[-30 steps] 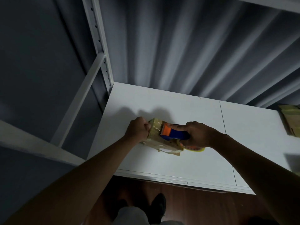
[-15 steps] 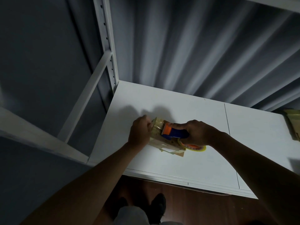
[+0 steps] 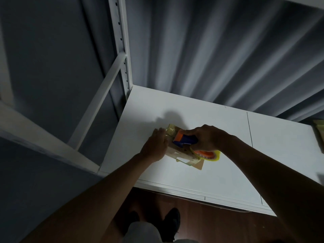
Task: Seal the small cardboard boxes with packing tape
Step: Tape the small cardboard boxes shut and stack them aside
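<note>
your right hand (image 3: pixel 206 138) is gripping the blue and orange plastic tape dispenser (image 3: pixel 184 140), fingers curled tight around its handle, with the yellowish roll of clear packing tape (image 3: pixel 208 155) showing just below your palm. the dispenser is sitting on top of the small brown cardboard box (image 3: pixel 182 153), which is lying on the white bench (image 3: pixel 219 172) near its left end, towards the front edge. your left hand (image 3: pixel 155 148) is pressing against the left side of that box, its fingers (image 3: pixel 160 133) bent over the box's far corner where glossy tape is already wrapping it; you cannot tell from here how firmly they are closing on it. loose tape ends and a cardboard flap are sticking out at the box's near right corner. another taped cardboard box (image 3: pixel 320 132) is lying at the right edge of the bench, well apart. dark pleated curtain (image 3: pixel 210 50) is hanging behind the bench, and a white metal shelf upright (image 3: pixel 121 41) is standing at the left.
</note>
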